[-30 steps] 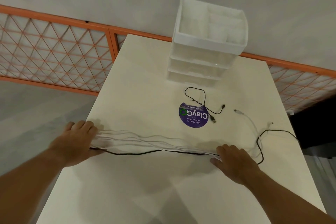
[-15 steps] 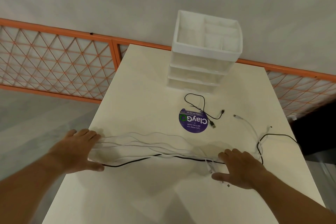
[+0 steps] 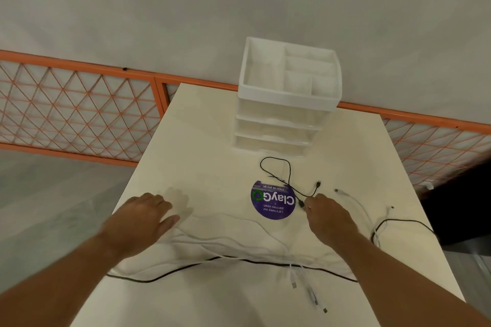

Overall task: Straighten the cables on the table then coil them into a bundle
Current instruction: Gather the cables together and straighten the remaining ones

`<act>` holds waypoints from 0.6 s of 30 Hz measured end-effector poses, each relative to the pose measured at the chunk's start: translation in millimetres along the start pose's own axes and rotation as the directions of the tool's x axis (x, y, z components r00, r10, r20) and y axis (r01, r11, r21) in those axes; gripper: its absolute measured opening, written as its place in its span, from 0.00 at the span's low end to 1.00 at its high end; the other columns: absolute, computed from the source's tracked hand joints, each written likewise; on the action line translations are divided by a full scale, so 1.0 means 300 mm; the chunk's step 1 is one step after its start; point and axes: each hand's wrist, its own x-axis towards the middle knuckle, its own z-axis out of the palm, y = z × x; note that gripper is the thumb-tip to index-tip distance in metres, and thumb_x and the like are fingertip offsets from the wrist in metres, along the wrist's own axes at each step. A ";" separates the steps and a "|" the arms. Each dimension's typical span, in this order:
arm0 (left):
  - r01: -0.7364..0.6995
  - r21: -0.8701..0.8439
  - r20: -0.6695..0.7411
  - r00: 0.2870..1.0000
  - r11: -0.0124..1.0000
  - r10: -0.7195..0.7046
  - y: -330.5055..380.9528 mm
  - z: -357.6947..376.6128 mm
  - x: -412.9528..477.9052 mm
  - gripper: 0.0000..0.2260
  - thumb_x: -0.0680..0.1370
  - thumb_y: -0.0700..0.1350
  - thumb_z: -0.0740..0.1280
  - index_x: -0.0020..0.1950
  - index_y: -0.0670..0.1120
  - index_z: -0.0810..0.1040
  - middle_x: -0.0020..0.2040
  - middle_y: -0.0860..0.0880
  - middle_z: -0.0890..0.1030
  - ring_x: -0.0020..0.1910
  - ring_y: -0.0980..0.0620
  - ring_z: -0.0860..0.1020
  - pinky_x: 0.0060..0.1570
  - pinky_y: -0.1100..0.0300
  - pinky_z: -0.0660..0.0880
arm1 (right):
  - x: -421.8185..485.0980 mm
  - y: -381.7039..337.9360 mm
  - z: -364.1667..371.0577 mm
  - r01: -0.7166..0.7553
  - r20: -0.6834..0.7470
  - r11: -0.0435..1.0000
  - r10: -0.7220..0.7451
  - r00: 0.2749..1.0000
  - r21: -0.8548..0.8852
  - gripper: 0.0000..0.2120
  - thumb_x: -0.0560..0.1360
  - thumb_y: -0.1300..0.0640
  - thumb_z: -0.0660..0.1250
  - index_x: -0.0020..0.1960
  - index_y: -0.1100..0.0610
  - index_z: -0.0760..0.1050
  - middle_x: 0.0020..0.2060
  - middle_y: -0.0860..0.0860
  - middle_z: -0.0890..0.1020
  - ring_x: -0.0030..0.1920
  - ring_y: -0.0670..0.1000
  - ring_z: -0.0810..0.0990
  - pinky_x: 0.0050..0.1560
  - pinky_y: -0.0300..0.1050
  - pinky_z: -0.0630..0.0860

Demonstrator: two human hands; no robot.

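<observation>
The long cables (image 3: 233, 257) are no longer held taut and lie slack near the front edge of the table (image 3: 207, 167). The left hand (image 3: 143, 216) is laid flat, fingers straight. The right hand (image 3: 328, 218) is brought to the short black cable (image 3: 318, 184); whether its fingers pinch the plug cannot be told. Straightening is judged unfinished.

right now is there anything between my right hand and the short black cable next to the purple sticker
Nothing visible is in the way. The right hand has its fingertips right at the plug end of the short black cable, beside the purple sticker. Whether it grips the plug is unclear.
</observation>
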 end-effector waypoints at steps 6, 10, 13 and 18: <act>0.030 -0.101 -0.020 0.999 0.994 -0.032 0.161 -0.006 0.127 0.19 0.76 0.58 0.55 0.38 0.52 0.81 0.34 0.56 0.78 0.31 0.54 0.78 0.27 0.62 0.72 | 0.093 -0.045 0.025 -0.097 0.100 0.991 0.089 0.991 0.087 0.16 0.80 0.47 0.56 0.60 0.56 0.71 0.54 0.54 0.77 0.54 0.54 0.77 0.49 0.47 0.74; 0.098 -0.208 0.068 0.994 0.973 -0.086 0.241 -0.010 0.188 0.20 0.77 0.59 0.52 0.40 0.53 0.80 0.35 0.55 0.79 0.34 0.54 0.78 0.29 0.60 0.73 | 0.110 -0.080 0.052 -0.234 0.145 0.956 0.210 0.967 0.178 0.11 0.79 0.56 0.59 0.58 0.59 0.70 0.54 0.55 0.78 0.50 0.55 0.78 0.47 0.46 0.74; 0.227 -0.358 0.202 0.966 0.906 -0.163 0.309 -0.022 0.249 0.20 0.80 0.58 0.51 0.38 0.49 0.74 0.34 0.52 0.75 0.36 0.50 0.75 0.36 0.57 0.72 | 0.134 -0.093 0.042 -0.343 0.292 0.801 0.221 0.931 0.491 0.08 0.74 0.55 0.63 0.47 0.59 0.76 0.43 0.56 0.81 0.41 0.54 0.78 0.39 0.45 0.74; 0.587 -0.679 0.510 0.809 0.441 -0.291 0.439 -0.093 0.363 0.20 0.81 0.56 0.56 0.41 0.46 0.79 0.39 0.49 0.82 0.41 0.49 0.79 0.46 0.56 0.75 | 0.081 -0.203 -0.037 -0.188 0.174 0.535 0.078 0.982 0.823 0.07 0.72 0.55 0.67 0.38 0.58 0.79 0.35 0.57 0.82 0.36 0.55 0.80 0.39 0.50 0.78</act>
